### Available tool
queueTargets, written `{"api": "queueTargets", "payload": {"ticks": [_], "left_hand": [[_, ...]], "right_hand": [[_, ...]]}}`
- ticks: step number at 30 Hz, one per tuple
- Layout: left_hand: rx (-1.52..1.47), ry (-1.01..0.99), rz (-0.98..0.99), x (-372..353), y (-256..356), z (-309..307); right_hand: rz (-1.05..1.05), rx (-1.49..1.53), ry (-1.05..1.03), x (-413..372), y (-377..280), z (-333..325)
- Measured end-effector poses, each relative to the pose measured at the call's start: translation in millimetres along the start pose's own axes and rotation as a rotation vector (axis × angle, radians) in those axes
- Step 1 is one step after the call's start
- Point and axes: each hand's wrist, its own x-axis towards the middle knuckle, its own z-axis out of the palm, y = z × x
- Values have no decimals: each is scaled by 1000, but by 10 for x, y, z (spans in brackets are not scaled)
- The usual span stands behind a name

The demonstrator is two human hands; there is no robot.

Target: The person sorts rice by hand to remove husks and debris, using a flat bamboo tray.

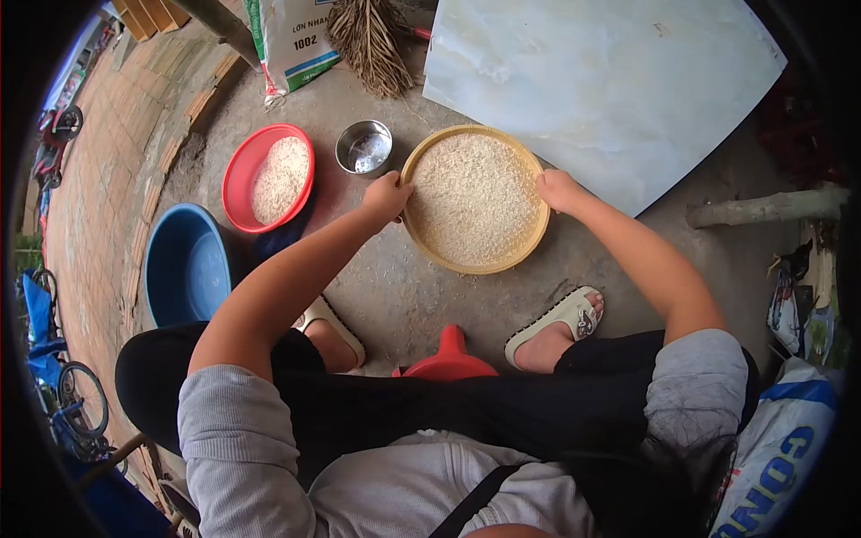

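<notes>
A round woven tray (411,238) with a yellow rim holds a wide layer of pale grains (471,193). My left hand (387,196) grips the tray's left edge, its fingers wrapped round the rim. On the opposite edge, my right hand (558,191) is closed on the rim too. Close to my left hand stands a small metal bowl (365,148) with a little pale material inside. Further left, a red basin (240,184) contains more pale grains. Below that basin is a blue basin (190,273) with no contents visible.
A large pale board (601,81) lies at the upper right. A printed sack (291,45) and a straw broom (368,45) are at the top. A red plastic stool (451,360) sits between my feet. Another sack (778,457) is at lower right, below a wooden pole (767,210).
</notes>
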Motion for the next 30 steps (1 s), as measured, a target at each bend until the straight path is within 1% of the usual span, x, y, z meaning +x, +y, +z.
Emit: {"api": "queueTargets", "payload": {"ticks": [1, 2, 4, 6, 7, 8, 9, 10, 11, 12, 13, 14, 15, 16, 17, 19, 20, 21, 23, 24, 28, 30], "left_hand": [[37, -48, -31, -5, -127, 127], [52, -48, -41, 1, -239, 217], [63, -50, -50, 123, -452, 331], [137, 166, 46, 403, -840, 443], [131, 170, 44, 394, -858, 448], [178, 251, 37, 367, -891, 454], [227, 332, 27, 334, -921, 446], [218, 305, -42, 256, -840, 370], [215, 313, -49, 272, -836, 365], [263, 402, -53, 311, -855, 372], [312, 488, -56, 311, -833, 359], [315, 490, -61, 321, -804, 349], [390, 485, 76, 288, -698, 307], [461, 477, 216, 275, -626, 288], [459, 472, 217, 315, -605, 289], [502, 274, 532, 478, -591, 298], [505, 222, 583, 563, -581, 296], [498, 220, 583, 626, -590, 302], [553, 237, 702, 724, -627, 310], [633, 165, 661, 732, -625, 297], [647, 138, 692, 562, -697, 288], [678, 54, 633, 483, -743, 267]], "right_hand": [[-67, -60, 35, 86, 132, 135], [-137, -123, 71, 148, 265, 271], [-131, -82, 71, 164, 323, 463], [-138, -49, 91, 240, 289, 594], [-162, -56, 131, 302, 244, 679], [-186, -63, 171, 365, 195, 756], [-192, -68, 168, 447, 166, 837], [-175, -150, 255, 520, 119, 913], [-161, -231, 343, 609, 69, 984], [-33, -244, 253, 524, -134, 929], [-40, -243, 249, 544, -180, 993], [-45, -303, 354, 558, -209, 1046], [-46, -364, 458, 538, -253, 1079], [-42, -364, 456, 517, -285, 1097], [-67, -313, 487, 503, -307, 1096], [-86, -269, 513, 477, -367, 1057], [-134, -256, 553, 478, -394, 1037], [-185, -244, 592, 487, -421, 1016], [-168, -247, 600, 504, -495, 1008], [-153, -243, 610, 511, -518, 1024], [-140, -197, 645, 526, -610, 1055], [-148, -164, 686, 542, -669, 1072]]}}
